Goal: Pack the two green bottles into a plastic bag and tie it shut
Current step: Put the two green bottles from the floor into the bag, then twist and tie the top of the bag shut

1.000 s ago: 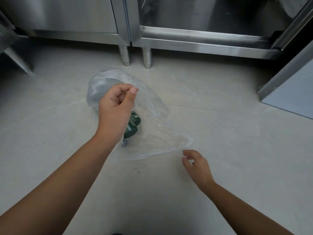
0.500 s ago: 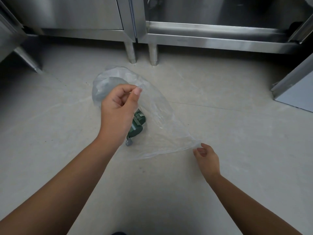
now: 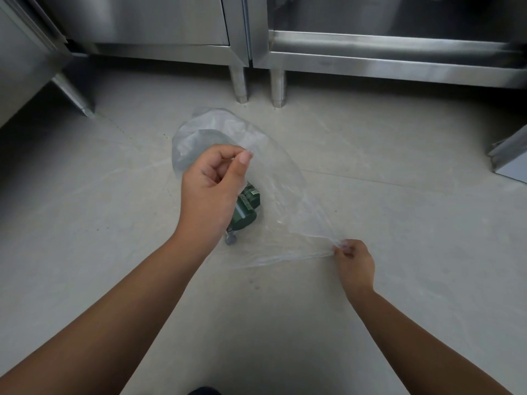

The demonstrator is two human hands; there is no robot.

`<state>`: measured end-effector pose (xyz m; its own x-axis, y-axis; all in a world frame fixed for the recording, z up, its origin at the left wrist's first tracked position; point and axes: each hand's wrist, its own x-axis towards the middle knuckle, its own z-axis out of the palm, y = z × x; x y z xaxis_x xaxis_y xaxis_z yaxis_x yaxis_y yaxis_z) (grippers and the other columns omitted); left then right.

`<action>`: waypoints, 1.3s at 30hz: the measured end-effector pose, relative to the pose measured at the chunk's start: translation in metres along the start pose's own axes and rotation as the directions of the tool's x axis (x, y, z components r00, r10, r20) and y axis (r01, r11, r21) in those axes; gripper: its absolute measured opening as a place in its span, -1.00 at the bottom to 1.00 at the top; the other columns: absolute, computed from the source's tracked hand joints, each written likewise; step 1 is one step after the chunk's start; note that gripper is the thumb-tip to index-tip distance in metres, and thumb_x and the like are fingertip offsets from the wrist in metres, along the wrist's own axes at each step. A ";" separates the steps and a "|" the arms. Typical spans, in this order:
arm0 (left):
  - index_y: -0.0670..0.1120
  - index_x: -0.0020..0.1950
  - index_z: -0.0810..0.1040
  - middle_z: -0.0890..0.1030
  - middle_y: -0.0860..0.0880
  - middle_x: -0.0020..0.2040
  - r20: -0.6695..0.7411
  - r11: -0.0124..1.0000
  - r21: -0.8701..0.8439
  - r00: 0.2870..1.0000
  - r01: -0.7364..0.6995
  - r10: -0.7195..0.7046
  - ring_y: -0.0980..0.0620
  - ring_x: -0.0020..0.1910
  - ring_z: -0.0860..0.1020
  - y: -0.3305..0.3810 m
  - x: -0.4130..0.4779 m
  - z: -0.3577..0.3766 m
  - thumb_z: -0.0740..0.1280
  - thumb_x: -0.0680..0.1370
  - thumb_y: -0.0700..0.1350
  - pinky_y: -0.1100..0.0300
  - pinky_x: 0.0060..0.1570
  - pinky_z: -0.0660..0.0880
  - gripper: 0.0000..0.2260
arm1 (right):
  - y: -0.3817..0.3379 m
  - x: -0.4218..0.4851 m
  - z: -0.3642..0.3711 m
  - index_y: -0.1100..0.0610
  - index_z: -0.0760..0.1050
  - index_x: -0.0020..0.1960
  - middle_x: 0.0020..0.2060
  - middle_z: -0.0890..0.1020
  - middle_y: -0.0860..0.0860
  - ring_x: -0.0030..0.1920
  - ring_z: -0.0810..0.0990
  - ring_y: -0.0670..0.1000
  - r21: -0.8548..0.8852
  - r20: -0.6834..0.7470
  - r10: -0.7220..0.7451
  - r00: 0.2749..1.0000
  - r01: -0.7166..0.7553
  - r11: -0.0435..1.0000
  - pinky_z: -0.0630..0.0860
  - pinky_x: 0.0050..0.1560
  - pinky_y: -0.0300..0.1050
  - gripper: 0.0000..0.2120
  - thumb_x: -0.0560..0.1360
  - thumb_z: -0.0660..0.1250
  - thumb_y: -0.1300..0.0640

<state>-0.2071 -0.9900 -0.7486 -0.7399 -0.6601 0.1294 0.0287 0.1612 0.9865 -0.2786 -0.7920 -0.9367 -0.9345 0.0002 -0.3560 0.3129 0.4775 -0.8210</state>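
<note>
A clear plastic bag [image 3: 285, 201] lies spread on the grey floor. Inside it lie green bottles [image 3: 245, 208], side by side and mostly hidden by my left hand; a grey cap [image 3: 231, 239] points toward me. My left hand [image 3: 214, 186] is raised over the bottles and pinches the bag's upper edge between thumb and fingers. My right hand [image 3: 353, 260] pinches the bag's near right corner, and the plastic stretches taut between both hands.
Stainless steel cabinets [image 3: 370, 52] stand along the far side on short legs [image 3: 239, 84]. Another steel unit's leg [image 3: 74, 95] is at the left, and a steel base [image 3: 510, 155] juts in at the right. The floor is bare concrete.
My right hand has moved to the bag's near right corner and closed on it, pulling the plastic taut. My left hand keeps its pinch on the upper edge.
</note>
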 end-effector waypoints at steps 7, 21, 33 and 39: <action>0.00 -0.21 0.53 0.35 -0.04 -0.42 -0.015 1.000 0.017 1.000 0.006 -0.006 0.14 -0.47 0.29 0.001 0.000 -0.001 0.29 0.52 -0.15 0.36 -0.49 0.31 -0.88 | -0.006 -0.006 -0.006 0.15 0.44 -0.14 -0.25 0.53 0.10 -0.17 0.51 0.12 0.045 0.002 -0.016 1.000 0.016 0.999 0.39 -0.12 -0.10 -0.92 0.45 0.28 0.31; 0.04 -0.22 0.53 0.42 0.15 -0.54 -0.241 0.986 -0.051 0.960 -0.157 0.140 0.19 -0.50 0.31 0.044 0.034 -0.030 0.30 0.52 -0.12 0.34 -0.49 0.28 -0.87 | -0.196 -0.014 -0.064 0.12 0.45 -0.30 -0.45 0.52 0.08 -0.52 0.52 -0.20 0.343 0.021 -0.462 0.887 0.428 0.836 0.53 -0.37 -0.37 -0.81 0.47 0.30 0.28; 0.14 -0.35 0.51 0.45 0.14 -0.49 -0.327 0.895 -0.041 0.852 -0.445 0.409 0.09 -0.45 0.34 0.139 0.066 -0.037 0.32 0.41 0.07 0.19 -0.40 0.32 -0.86 | -0.355 -0.066 -0.094 0.14 0.50 -0.33 -0.57 0.52 -0.08 -0.50 0.49 -0.14 0.502 -0.074 -0.771 0.633 0.692 0.519 0.49 -0.38 -0.26 -0.79 0.44 0.31 0.35; 0.04 -0.38 0.46 0.43 0.11 -0.57 -0.248 0.884 -0.136 0.879 -0.448 0.408 0.18 -0.53 0.29 0.160 0.066 -0.013 0.38 0.45 -0.10 0.32 -0.51 0.25 -0.78 | -0.363 -0.084 -0.106 0.14 0.49 -0.34 -0.57 0.54 -0.08 -0.51 0.47 -0.17 0.548 -0.075 -0.822 0.564 0.712 0.439 0.38 -0.45 -0.38 -0.79 0.43 0.31 0.34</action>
<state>-0.2422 -1.0171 -0.5814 -0.4721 -0.6963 0.5406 0.4484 0.3384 0.8273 -0.3318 -0.8724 -0.5612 -0.7974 -0.3263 0.5077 -0.4351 -0.2722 -0.8583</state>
